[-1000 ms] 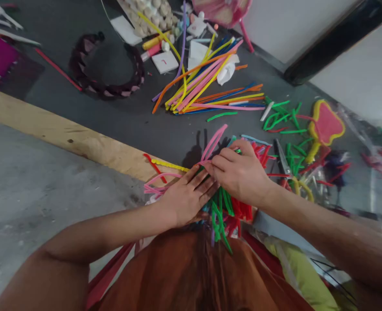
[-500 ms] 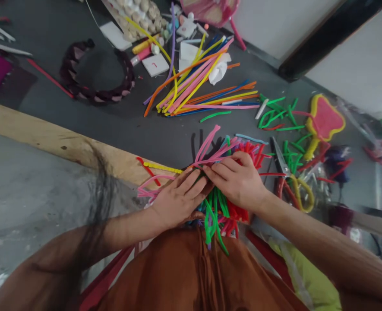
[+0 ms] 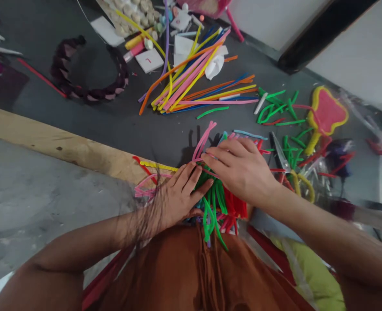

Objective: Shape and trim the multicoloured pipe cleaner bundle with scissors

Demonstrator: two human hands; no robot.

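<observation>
At the table's front edge, a bundle of pipe cleaners [image 3: 219, 196] in green, red and pink lies under both of my hands. My left hand [image 3: 176, 192] is closed on its left side, the fingertips pressed against the pink and green stems. From above, my right hand [image 3: 244, 170] curls over the bundle, its fingertips pinching pink pipe cleaners [image 3: 203, 140] that stick up between the hands. Green pipe cleaners [image 3: 212, 220] hang down toward my lap. Pink loops and a twisted yellow stem [image 3: 158, 166] poke out on the left. My palms hide the bundle's middle.
Loose pipe cleaners [image 3: 191, 77] lie across the back of the table, near a dark braided headband [image 3: 59, 69]. Scissors [image 3: 279, 153] and short green pieces [image 3: 279, 108] are on the right, beside a pink-and-yellow wand-shaped piece [image 3: 328, 110]. A wooden edge strip [image 3: 48, 138] runs along the left front.
My right hand has shifted slightly and turned over the bundle, now covering more of the red stems. My left thumb and fingers have spread a little. The whole view has moved slightly.
</observation>
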